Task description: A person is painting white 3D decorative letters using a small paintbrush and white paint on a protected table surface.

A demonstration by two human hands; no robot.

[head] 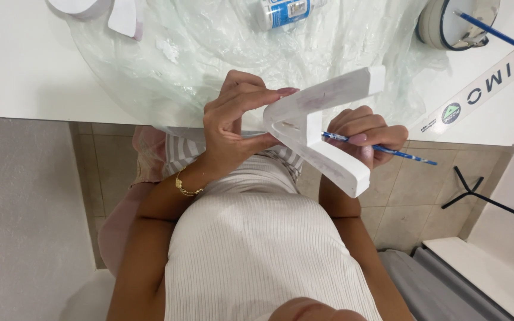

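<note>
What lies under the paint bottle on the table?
Under the paint bottle lies a clear plastic sheet, crumpled, spread over the white table. The table surface directly beneath the bottle is covered and cannot be seen.

White block letter (322, 128) between both hands, blue paintbrush (382, 148) in right hand (367, 134)

We hold a white, V-shaped block letter (322, 128) tilted above the table edge, with a thin blue paintbrush (388, 150) lying just against its side.
</note>
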